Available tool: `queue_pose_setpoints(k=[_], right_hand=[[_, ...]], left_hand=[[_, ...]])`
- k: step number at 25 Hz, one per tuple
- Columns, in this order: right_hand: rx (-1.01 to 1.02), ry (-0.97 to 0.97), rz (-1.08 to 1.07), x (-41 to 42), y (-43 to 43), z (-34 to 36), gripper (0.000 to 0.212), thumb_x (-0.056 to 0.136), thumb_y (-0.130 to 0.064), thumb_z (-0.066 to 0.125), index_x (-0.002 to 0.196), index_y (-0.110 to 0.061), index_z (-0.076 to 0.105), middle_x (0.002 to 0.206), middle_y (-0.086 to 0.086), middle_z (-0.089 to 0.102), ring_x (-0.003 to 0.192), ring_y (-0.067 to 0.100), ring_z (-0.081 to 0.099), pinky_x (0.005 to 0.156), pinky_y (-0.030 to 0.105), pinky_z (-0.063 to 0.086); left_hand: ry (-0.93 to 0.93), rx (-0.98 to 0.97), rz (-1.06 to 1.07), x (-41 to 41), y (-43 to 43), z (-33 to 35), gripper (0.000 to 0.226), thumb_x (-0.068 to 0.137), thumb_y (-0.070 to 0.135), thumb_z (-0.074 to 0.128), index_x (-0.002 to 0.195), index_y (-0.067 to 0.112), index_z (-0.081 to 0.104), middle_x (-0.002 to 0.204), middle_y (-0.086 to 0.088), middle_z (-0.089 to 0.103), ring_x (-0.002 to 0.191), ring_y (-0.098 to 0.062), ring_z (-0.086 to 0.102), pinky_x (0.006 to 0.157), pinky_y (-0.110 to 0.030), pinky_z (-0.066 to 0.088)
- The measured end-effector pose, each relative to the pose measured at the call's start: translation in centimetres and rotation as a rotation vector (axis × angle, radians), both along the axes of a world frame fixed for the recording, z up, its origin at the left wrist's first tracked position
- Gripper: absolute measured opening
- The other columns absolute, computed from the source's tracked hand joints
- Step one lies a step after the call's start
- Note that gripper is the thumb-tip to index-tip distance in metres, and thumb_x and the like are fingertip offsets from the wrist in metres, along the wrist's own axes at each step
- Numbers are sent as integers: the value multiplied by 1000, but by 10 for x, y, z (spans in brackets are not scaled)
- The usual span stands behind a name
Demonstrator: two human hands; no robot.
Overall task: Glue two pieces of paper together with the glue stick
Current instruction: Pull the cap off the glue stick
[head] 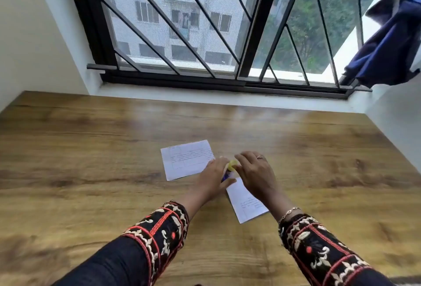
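Left hand [213, 177] closed around the glue stick [228, 171] body, right hand [256, 175] pinching its yellow cap end; stick slants up-right between the hands, above the nearer paper [245, 203], with the second paper [188, 159] just left.

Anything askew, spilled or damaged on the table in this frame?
Nothing stands out. Both hands, left and right, hold the glue stick; two printed papers lie flat and separate on the wooden table, at different angles.
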State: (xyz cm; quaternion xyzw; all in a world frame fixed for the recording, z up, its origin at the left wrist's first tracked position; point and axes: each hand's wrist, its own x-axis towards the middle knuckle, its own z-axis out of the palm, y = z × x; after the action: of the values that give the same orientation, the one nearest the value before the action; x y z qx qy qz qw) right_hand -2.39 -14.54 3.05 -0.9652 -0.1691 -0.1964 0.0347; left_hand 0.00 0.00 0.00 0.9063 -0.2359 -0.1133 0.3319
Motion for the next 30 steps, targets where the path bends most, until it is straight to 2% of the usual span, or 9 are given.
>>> queue_pose_setpoints(k=[1, 3, 7, 12, 16, 22, 25, 28, 30], right_hand=[[-1, -16, -12, 0, 0, -2, 26, 85, -27, 45, 90, -9, 64, 80, 6, 68, 72, 25, 64, 69, 31, 52], [-5, -26, -33, -1, 0, -1, 24, 85, -29, 45, 86, -13, 63, 75, 1, 67, 68, 21, 63, 67, 28, 50], [44, 11, -50, -2, 4, 5, 27, 85, -32, 45, 83, -13, 64, 70, 1, 69, 62, 21, 64, 62, 27, 50], [212, 139, -132, 0, 16, 20, 34, 84, -41, 52, 78, -8, 59, 61, 8, 66, 54, 29, 61, 49, 31, 43], [329, 307, -108, 9, 20, 29, 23, 87, -26, 56, 89, -2, 56, 80, 16, 66, 72, 33, 58, 62, 29, 32], [334, 385, 33, 9, 22, 34, 18, 86, -19, 58, 97, -5, 54, 98, 11, 63, 84, 31, 55, 66, 29, 33], [338, 431, 13, 9, 21, 36, 26, 83, -28, 62, 100, -10, 54, 89, 4, 61, 77, 23, 56, 65, 30, 38], [408, 516, -147, 13, 25, 35, 28, 88, -40, 51, 83, -12, 52, 67, 7, 59, 62, 22, 52, 57, 32, 34], [425, 547, -203, 17, 26, 30, 32, 91, -35, 48, 71, -10, 49, 73, 19, 66, 70, 31, 57, 60, 33, 35]], left_hand=[[35, -66, 34, 0, -2, 1, 43, 88, 28, 60, 125, 11, 48, 127, -9, 55, 119, -24, 47, 94, -33, 39], [67, -139, 93, 1, -4, -1, 19, 87, 24, 61, 100, 11, 58, 99, -10, 64, 90, -21, 55, 73, -30, 41], [79, -221, 208, 2, -5, 3, 8, 83, 18, 63, 82, 9, 63, 81, -11, 68, 70, -17, 52, 62, -27, 36], [-30, -271, 247, 5, 3, 16, 8, 79, 16, 67, 76, 9, 64, 75, -7, 68, 68, -14, 53, 62, -25, 36], [9, -304, 213, 6, 12, 23, 6, 77, 12, 72, 79, 7, 69, 70, -1, 65, 62, -7, 52, 60, -17, 36], [1, -251, 193, 9, 21, 24, 12, 77, 14, 72, 84, 5, 70, 76, -11, 69, 67, -15, 53, 62, -25, 38], [-20, -244, 212, 7, 25, 25, 15, 75, 18, 74, 86, 6, 71, 80, -10, 71, 72, -21, 60, 68, -33, 46], [-45, -198, 225, 5, 27, 26, 17, 72, 18, 76, 85, 7, 71, 81, -9, 71, 74, -20, 61, 71, -35, 48], [-56, -166, 205, 4, 26, 26, 19, 73, 18, 76, 88, 9, 71, 85, -7, 72, 78, -20, 63, 73, -34, 49]])
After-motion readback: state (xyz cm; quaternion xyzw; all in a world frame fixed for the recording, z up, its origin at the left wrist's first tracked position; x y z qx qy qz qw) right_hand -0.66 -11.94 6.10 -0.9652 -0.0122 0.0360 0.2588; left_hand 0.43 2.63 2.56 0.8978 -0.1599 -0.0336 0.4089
